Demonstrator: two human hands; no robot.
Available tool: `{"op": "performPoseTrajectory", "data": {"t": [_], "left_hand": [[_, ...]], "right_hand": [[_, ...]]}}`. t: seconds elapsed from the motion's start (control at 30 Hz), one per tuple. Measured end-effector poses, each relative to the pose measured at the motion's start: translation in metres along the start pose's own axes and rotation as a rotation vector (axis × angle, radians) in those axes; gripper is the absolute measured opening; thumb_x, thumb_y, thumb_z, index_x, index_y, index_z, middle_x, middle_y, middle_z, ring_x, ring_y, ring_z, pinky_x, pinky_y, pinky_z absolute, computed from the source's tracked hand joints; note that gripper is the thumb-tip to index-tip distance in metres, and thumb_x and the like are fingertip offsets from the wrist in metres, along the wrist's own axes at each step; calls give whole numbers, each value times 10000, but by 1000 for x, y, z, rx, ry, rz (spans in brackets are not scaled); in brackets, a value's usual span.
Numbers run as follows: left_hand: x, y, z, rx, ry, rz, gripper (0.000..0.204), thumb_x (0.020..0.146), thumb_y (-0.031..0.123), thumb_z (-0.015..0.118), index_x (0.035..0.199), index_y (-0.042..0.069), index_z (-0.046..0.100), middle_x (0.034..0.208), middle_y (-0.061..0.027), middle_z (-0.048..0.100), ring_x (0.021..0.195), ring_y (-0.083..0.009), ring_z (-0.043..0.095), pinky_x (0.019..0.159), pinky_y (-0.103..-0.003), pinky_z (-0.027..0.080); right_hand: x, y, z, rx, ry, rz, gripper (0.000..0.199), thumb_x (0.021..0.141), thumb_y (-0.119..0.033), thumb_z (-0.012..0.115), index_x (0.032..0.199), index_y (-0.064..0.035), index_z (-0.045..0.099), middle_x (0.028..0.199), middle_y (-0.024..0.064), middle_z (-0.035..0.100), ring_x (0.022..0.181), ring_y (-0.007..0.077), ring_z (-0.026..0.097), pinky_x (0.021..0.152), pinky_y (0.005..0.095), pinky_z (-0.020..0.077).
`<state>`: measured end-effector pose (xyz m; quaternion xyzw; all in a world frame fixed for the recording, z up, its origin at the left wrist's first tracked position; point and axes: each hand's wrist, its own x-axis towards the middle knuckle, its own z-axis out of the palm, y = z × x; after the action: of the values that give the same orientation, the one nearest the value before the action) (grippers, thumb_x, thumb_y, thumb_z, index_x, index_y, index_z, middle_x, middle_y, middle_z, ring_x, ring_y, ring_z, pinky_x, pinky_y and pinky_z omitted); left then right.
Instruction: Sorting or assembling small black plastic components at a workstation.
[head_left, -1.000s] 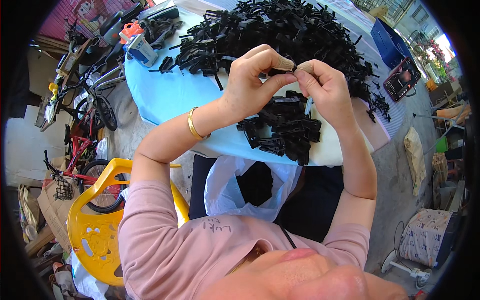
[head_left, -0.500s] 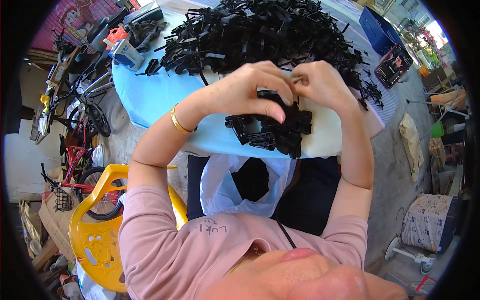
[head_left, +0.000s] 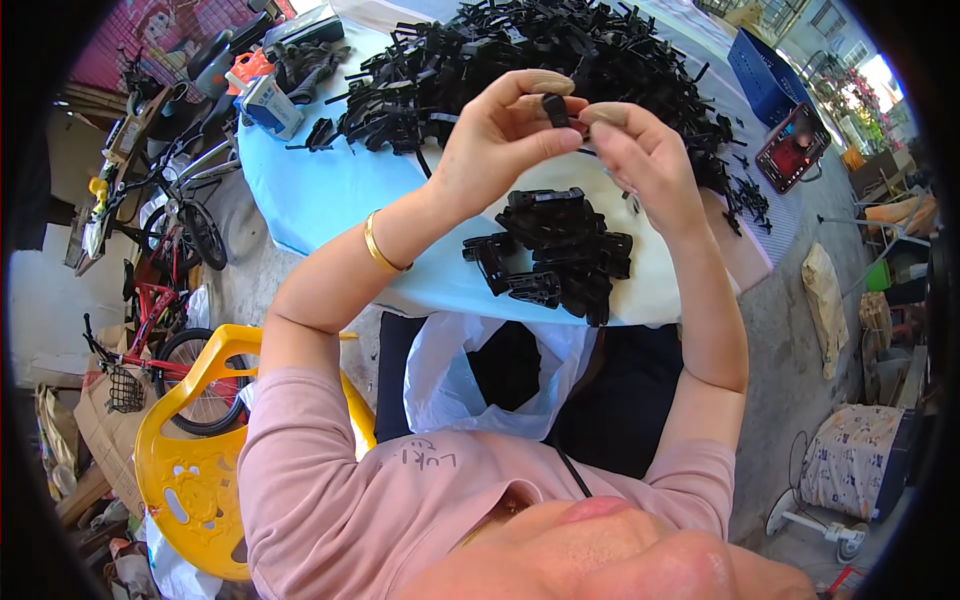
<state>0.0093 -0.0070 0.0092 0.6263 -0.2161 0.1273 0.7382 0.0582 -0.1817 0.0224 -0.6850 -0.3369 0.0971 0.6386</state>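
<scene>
Sitting close to the table, we have a white plastic bag open just below its near edge and, along that edge, a small cluster of black parts, probably set apart for easy reach. Farther in, above the table, a small black piece is raised, likely for a clear view: our left hand holds it in a narrow pinch, while our right hand curls its fingers close beside; whether they grip anything we cannot tell. Beyond lies a large black heap

Dark lettering on pink tee, & blue-white box prob. has print, too sm. to read.
</scene>
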Motion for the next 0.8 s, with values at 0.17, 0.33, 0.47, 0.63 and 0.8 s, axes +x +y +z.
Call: {"op": "performPoseTrajectory", "data": {"t": [0.17,0.33,0.47,0.63,0.8], "left_hand": [[0,-7,-2,25,24,0,343,783,-22,621,1104,34,514,996,-59,604,857,-77,570,763,-214,484],[-4,-1,1,177,-4,-19,340,791,-49,590,1115,19,511,1045,-87,592,937,-118,568,851,-256,476],[-4,-3,1,97,-6,-5,318,783,-52,600,1084,12,520,1040,-85,593,924,-118,572,836,-251,482],[-10,-6,4,209,79,88,228,753,-21,645,963,8,560,902,-39,621,785,-71,578,710,-206,479],[-10,-5,8,370,140,183,224,730,-8,668,936,2,580,846,-43,627,736,-76,587,688,-217,485]], "right_hand": [[-2,1,8,-153,6,-111,201,897,-122,496,1017,9,590,693,-28,522,590,34,447,539,166,365],[-4,0,7,-211,-19,-122,190,898,-111,495,993,16,600,652,-25,512,602,42,458,547,167,371],[-5,-2,9,-222,-22,-101,171,891,-105,506,955,20,603,630,-26,502,585,39,446,530,172,363],[-7,-3,14,-184,-23,-48,161,885,-105,514,930,21,604,623,-27,495,573,34,431,511,174,348],[-8,-5,15,-157,-3,-33,168,886,-115,511,928,17,607,619,-31,489,564,30,421,504,165,334]]}}
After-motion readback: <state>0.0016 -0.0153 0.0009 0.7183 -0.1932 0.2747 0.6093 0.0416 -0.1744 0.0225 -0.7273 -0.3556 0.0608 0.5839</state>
